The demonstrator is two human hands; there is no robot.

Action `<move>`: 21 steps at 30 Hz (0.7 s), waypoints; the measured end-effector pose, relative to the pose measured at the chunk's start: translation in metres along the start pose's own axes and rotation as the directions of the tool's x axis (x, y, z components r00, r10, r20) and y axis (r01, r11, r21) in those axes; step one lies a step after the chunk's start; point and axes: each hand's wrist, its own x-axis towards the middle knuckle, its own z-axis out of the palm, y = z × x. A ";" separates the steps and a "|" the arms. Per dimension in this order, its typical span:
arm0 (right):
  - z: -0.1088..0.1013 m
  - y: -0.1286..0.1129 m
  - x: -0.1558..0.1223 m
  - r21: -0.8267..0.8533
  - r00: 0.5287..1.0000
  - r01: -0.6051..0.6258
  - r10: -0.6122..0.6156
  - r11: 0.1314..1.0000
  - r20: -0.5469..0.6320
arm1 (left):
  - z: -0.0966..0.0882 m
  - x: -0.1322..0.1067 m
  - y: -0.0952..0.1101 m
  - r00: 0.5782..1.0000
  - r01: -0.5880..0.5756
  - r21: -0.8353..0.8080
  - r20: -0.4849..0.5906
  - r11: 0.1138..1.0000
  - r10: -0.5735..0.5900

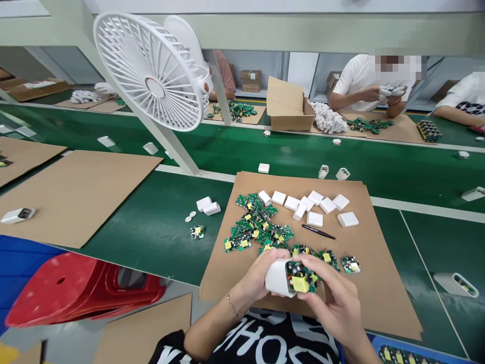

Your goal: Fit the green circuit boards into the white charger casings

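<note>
Near the front edge of the brown cardboard sheet (379,303) on the green surface (151,227), the left hand (259,277) grips a white plastic charger casing (277,278) by its closed end. Just beside it, the right hand (335,298) pinches a green circuit board with a yellow block (302,281) at the casing's open mouth. The board seems partly inside, though fingers hide the joint. Beyond, mid-sheet, lie a heap of loose green boards (257,230), a row of white casings (314,205) and black tweezers (319,232).
</note>
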 end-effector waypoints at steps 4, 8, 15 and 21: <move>0.004 -0.003 -0.002 -0.050 0.994 0.105 -0.107 0.993 -0.027 | 0.001 0.000 0.003 0.995 -0.101 0.078 -0.010 0.992 0.102; 0.003 -0.004 -0.004 -0.058 0.990 0.132 -0.134 0.990 -0.039 | 0.002 0.001 0.004 0.994 -0.107 0.104 -0.002 0.989 0.108; 0.000 0.000 -0.005 0.083 0.999 0.025 -0.023 0.996 -0.025 | 0.003 0.000 0.005 0.996 -0.085 0.139 0.000 0.987 0.086; 0.000 0.001 -0.006 0.094 1.000 0.022 -0.020 0.995 -0.018 | 0.003 0.002 0.006 0.995 -0.101 0.163 -0.008 0.981 0.104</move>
